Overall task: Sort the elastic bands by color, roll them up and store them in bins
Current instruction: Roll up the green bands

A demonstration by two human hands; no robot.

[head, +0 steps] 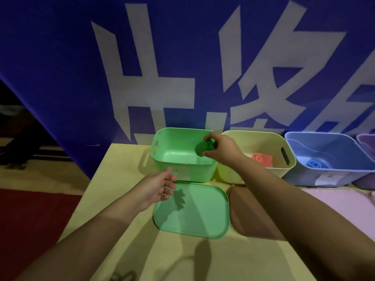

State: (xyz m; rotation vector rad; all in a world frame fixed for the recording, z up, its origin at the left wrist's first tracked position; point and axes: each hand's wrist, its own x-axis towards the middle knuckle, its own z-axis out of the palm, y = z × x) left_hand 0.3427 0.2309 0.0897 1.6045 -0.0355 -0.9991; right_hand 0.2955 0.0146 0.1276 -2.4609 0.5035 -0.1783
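Note:
My right hand [221, 149] grips a rolled green elastic band [206, 147] over the right side of the green bin [162, 157], whose floor looks bare. My left hand [160, 187] hovers with relaxed fingers in front of that bin, above the left edge of the green lid [192, 216], holding nothing. To the right stand a yellow bin [269, 140] with a rolled pink-red band [262, 159] inside and a blue bin [332, 151] with a rolled blue band [315, 163] inside.
A purple bin [368, 142] shows at the far right edge. A brown lid [253, 216] and a pink lid [345, 201] lie on the yellowish table [113, 191]. A blue banner [60, 67] hangs behind the bins. Red floor lies left of the table.

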